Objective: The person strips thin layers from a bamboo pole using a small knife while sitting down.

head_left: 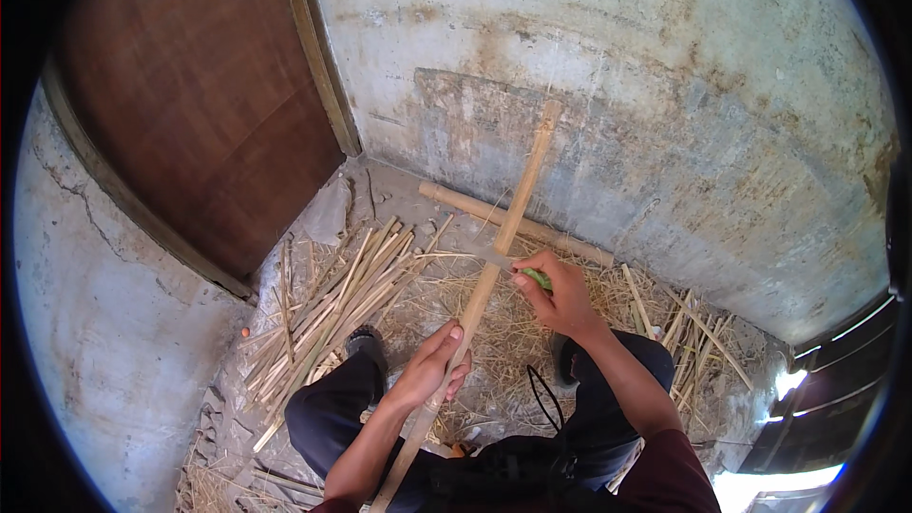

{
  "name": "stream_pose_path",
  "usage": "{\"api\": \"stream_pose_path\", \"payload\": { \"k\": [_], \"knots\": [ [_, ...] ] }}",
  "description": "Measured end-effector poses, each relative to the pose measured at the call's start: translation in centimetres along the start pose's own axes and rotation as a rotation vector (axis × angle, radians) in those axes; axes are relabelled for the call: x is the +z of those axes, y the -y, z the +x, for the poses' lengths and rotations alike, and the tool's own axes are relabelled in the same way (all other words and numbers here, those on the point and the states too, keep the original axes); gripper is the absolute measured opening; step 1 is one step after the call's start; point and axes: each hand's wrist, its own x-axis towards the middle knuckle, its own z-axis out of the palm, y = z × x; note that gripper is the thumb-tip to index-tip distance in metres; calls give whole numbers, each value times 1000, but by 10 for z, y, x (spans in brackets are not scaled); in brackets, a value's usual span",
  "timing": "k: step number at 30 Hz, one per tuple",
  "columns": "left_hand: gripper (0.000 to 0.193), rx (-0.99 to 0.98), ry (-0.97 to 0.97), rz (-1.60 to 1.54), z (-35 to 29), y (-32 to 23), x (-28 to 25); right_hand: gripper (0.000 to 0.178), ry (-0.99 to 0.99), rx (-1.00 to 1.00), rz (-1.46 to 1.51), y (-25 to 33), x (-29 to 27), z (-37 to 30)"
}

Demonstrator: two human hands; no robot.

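My left hand (432,366) is wrapped round a long, flat bamboo strip (522,192). The strip slants from my lap up and away, and its far end stands out against the wall. In my right hand (562,296) is a knife (492,256) with a green handle, mostly hidden by my fingers. Its blade lies across the strip, farther along than my left hand, apparently touching it. Both my knees are bent, one on each side of the strip.
Split bamboo sticks (332,309) lie heaped on the left, with more sticks (698,337) on the right. A thick bamboo pole (560,239) rests along the foot of the stained wall (665,133). Pale shavings (503,351) cover the floor. A brown door (199,95) stands at the left.
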Motion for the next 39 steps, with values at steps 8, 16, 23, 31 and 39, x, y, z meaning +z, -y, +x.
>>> {"api": "stream_pose_path", "payload": {
  "k": [8, 16, 23, 31, 39],
  "knots": [
    [32, 35, 7, 156, -2, -5, -1, 19, 120, -2, -34, 2, 0, -1],
    [25, 90, -101, 238, 8, 17, -7, 10, 118, -271, 73, 15, 4, -10],
    [24, 206, -251, 491, 12, 37, -9, 7, 85, -97, 40, 10, 18, -5],
    [24, 221, -230, 462, 11, 36, -9, 10, 68, -120, 6, 3, 6, 1],
    [25, 238, -204, 443, 10, 36, -7, 9, 49, -60, 52, -1, 1, 5]
  ]
}}
